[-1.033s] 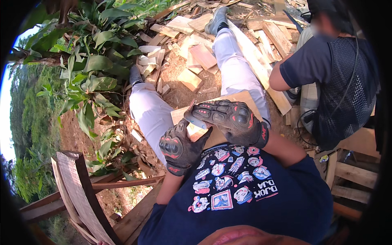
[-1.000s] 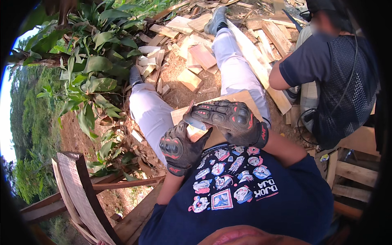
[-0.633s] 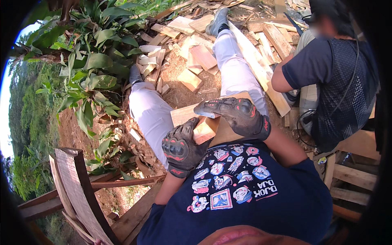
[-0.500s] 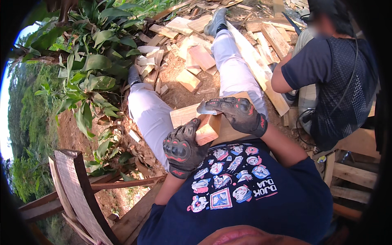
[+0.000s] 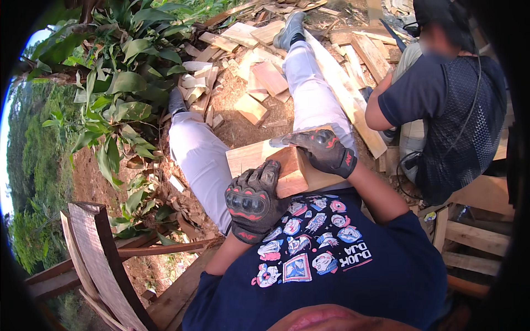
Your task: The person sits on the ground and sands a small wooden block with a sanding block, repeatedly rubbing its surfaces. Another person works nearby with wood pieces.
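Observation:
A squared wooden block stands over my lap, its pale cut end turned toward me. My left hand, in a black and red padded glove, has its fingers wrapped over the block's left side. At the far end of the block, my gloved right hand is closed on a flat silvery metal blade. Most of that blade is hidden by the fingers, so its kind does not show. A wider wooden board lies across my thighs, beneath the block and hands.
Offcuts and short boards litter the dirt beyond my legs. A long plank runs beside my right leg. Another person sits close on my right. Leafy plants grow on the left, above a curved timber.
My right hand and the blade have shifted slightly, and the blade now lies flatter at the block's far end. The left hand has moved a little to the right along with the block.

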Action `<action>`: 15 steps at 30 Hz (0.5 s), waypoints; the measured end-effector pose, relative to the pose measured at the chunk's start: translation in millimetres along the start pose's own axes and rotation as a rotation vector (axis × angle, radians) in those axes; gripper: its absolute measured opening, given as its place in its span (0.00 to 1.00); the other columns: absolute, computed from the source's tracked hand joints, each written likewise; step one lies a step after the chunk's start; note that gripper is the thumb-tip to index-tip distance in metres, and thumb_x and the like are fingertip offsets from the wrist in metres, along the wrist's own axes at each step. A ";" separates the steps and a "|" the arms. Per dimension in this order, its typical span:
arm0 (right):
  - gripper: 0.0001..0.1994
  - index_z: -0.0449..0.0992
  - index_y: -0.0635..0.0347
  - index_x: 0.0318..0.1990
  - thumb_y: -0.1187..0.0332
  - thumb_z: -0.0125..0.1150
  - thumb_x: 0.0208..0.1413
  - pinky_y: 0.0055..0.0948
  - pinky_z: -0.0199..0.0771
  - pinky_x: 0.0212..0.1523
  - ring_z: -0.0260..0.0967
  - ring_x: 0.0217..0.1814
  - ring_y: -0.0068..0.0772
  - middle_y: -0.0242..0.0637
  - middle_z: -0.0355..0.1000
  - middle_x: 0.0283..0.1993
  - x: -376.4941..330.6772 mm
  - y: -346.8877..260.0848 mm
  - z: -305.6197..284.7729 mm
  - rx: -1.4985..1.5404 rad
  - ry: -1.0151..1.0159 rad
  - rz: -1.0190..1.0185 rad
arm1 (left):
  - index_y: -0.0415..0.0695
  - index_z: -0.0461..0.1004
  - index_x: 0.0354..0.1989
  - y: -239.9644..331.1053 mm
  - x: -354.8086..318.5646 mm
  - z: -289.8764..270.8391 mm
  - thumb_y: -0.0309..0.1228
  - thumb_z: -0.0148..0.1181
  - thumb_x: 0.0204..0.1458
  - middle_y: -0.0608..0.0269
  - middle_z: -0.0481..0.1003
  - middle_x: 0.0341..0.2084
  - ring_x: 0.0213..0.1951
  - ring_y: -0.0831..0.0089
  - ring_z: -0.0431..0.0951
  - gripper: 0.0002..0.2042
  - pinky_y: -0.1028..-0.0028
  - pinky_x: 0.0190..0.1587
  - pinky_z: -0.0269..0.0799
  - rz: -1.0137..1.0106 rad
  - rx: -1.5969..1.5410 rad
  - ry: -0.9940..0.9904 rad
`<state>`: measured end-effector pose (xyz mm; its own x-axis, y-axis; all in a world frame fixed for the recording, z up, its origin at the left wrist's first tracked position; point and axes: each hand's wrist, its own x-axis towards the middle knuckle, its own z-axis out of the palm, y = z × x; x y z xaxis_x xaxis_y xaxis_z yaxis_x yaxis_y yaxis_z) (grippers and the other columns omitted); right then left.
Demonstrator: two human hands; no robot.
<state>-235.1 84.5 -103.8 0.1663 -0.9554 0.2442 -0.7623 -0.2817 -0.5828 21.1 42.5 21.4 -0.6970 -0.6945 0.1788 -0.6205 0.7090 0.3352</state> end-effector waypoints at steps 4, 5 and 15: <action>0.23 0.80 0.52 0.66 0.77 0.56 0.65 0.42 0.81 0.62 0.82 0.60 0.46 0.40 0.82 0.61 8.8 -46.8 -36.6 0.111 0.058 -0.052 | 0.43 0.81 0.55 -9.6 -4.4 3.7 0.43 0.80 0.40 0.53 0.85 0.45 0.44 0.52 0.86 0.32 0.52 0.47 0.78 0.017 -0.025 0.086; 0.22 0.80 0.52 0.67 0.76 0.57 0.66 0.43 0.79 0.63 0.81 0.61 0.47 0.40 0.82 0.63 8.3 -55.3 -42.8 0.145 0.086 -0.083 | 0.43 0.81 0.55 -9.9 -6.0 2.4 0.43 0.80 0.40 0.53 0.85 0.46 0.45 0.52 0.86 0.32 0.52 0.47 0.78 0.018 -0.023 0.070; 0.22 0.81 0.51 0.65 0.76 0.59 0.64 0.41 0.83 0.55 0.84 0.56 0.43 0.37 0.84 0.58 -1.9 -30.8 -21.0 0.061 0.023 0.035 | 0.42 0.79 0.56 -11.4 -3.3 3.1 0.43 0.82 0.40 0.52 0.85 0.45 0.45 0.51 0.85 0.33 0.52 0.49 0.78 0.006 -0.074 0.064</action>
<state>-225.1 96.8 -70.0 0.1255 -0.9626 0.2401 -0.7276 -0.2538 -0.6374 29.4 37.1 14.1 -0.6749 -0.6981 0.2392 -0.5862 0.7041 0.4009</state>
